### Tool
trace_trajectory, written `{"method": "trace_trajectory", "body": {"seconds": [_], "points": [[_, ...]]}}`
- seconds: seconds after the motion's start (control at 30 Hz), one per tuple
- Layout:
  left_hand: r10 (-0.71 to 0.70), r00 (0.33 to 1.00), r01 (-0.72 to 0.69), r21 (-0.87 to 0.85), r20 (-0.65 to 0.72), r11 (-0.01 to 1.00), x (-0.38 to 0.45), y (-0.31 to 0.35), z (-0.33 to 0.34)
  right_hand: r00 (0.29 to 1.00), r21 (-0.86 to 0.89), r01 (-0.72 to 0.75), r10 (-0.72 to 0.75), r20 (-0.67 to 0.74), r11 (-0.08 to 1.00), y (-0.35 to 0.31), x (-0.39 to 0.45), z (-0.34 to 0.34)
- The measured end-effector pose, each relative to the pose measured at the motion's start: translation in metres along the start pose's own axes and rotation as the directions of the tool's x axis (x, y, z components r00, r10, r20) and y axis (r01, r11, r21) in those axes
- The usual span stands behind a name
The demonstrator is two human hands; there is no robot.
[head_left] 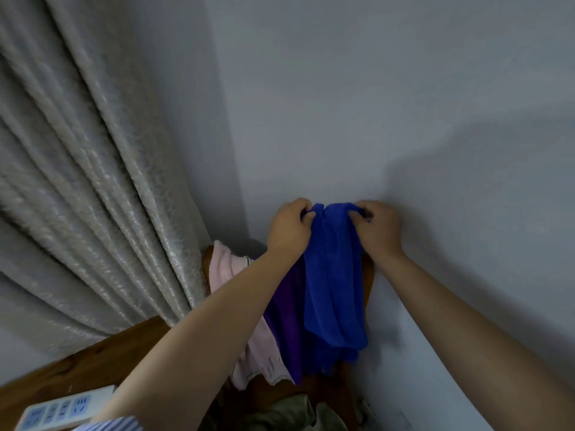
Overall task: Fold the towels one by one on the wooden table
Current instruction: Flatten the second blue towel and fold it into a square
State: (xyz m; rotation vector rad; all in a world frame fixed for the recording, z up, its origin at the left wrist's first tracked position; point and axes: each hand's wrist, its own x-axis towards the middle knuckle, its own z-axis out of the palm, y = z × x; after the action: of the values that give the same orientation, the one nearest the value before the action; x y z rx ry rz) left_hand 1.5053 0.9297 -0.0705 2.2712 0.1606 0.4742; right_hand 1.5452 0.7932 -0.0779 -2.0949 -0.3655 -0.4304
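Note:
A bright blue towel (334, 284) hangs in the air in front of the grey wall. My left hand (287, 227) grips its top edge on the left and my right hand (378, 227) grips the top edge on the right, close together. Behind the blue towel a purple towel (286, 321) and a pale pink towel (222, 267) drape over a wooden chair back (368, 278). The wooden table (102, 359) shows at the lower left, under my left forearm.
A heavy grey curtain (87, 181) fills the left side and touches the table's far edge. A white power strip (59, 410) lies on the table at the lower left. An olive cloth (292, 413) lies at the bottom centre.

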Motion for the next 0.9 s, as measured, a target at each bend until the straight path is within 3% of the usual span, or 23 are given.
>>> {"method": "trace_trajectory", "body": {"seconds": [0.13,0.23,0.43,0.7,0.9], "points": [[-0.025,0.988,0.015,-0.068,-0.152,0.998,-0.008,0.017,-0.044,0.987,0.044,0.144,-0.141,-0.079,0.989,-0.054,0.005,-0.008],[-0.033,0.962,0.007,-0.095,-0.270,0.995,-0.027,0.023,-0.082,0.967,0.035,0.250,-0.248,-0.051,0.968,-0.096,0.000,-0.011],[-0.027,0.917,0.034,0.009,-0.399,0.999,-0.106,0.014,-0.178,0.871,0.036,0.491,-0.490,-0.024,0.870,-0.192,-0.037,-0.003],[-0.130,0.765,0.155,-0.016,-0.631,0.988,-0.248,-0.011,-0.302,0.802,0.220,0.583,-0.598,0.003,0.782,-0.311,-0.155,0.030],[-0.212,0.694,0.286,-0.007,-0.688,0.958,-0.368,-0.046,-0.370,0.777,0.329,0.532,-0.604,0.175,0.780,-0.364,-0.258,0.070]]}}
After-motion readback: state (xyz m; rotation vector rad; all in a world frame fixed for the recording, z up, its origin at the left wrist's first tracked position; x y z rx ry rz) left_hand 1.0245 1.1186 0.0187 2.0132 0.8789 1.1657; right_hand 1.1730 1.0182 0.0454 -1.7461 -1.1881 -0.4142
